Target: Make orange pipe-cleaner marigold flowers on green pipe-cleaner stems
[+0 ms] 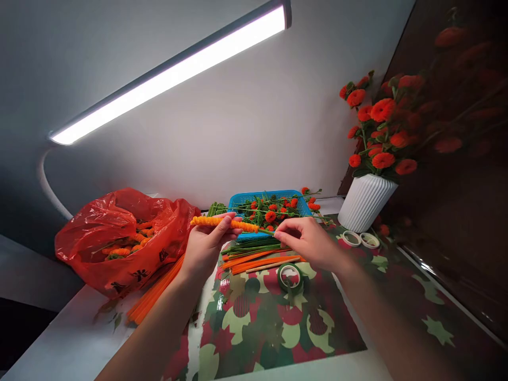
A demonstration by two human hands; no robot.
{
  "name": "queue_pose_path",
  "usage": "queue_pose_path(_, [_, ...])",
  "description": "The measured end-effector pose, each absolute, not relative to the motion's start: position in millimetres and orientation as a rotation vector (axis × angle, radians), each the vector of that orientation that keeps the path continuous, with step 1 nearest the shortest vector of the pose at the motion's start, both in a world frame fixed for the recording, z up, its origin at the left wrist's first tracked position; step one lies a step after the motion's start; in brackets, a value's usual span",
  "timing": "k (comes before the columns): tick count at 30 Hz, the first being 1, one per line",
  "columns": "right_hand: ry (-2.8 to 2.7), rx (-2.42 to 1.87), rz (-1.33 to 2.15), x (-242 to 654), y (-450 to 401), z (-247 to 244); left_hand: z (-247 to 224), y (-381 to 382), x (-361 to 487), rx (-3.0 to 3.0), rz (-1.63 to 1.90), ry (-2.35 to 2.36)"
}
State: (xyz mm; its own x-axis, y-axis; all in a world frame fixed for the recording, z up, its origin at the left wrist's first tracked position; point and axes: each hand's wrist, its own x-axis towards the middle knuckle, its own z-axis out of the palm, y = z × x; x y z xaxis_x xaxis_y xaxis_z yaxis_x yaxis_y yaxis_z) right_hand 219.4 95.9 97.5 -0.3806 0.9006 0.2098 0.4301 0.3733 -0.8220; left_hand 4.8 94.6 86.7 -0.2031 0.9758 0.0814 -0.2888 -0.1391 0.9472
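Between my hands, above the table, is an orange fuzzy coil [202,220] with a short green stem at its right end, looking like twisted pipe cleaner. My left hand [206,244] is closed around the coil's middle, thumb on top. My right hand [304,238] pinches the green stem at its tip. Just beyond and below the hands lie green and orange pipe cleaners [254,263]. A roll of dark green tape [290,278] lies on the camouflage-patterned mat [270,333] under my right hand.
A red plastic bag [91,222] holding orange coils stands at left, beside a bundle of orange pipe cleaners [153,296]. A blue basket [234,201] of orange flowers sits behind. At right are a white ribbed vase [365,203] and two tape rolls [352,238]. A lamp [178,74] hangs overhead.
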Motion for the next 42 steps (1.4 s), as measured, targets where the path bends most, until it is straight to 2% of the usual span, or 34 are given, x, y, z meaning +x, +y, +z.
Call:
queue_pose_path(20, [-2.011, -1.136, 0.946, 214.2, 90.5, 97.7, 78.5, 88.1, 17.6, 0.937, 1.41, 0.976])
queue_pose_path(28, [-2.025, -1.176, 0.944, 225.9, 95.1, 100.8, 88.9, 90.5, 10.9, 0.882, 1.565, 1.013])
queue_pose_path(42, [-2.032, -1.175, 0.948, 221.4, 91.9, 102.9, 85.4, 90.9, 12.1, 0.937, 1.555, 1.015])
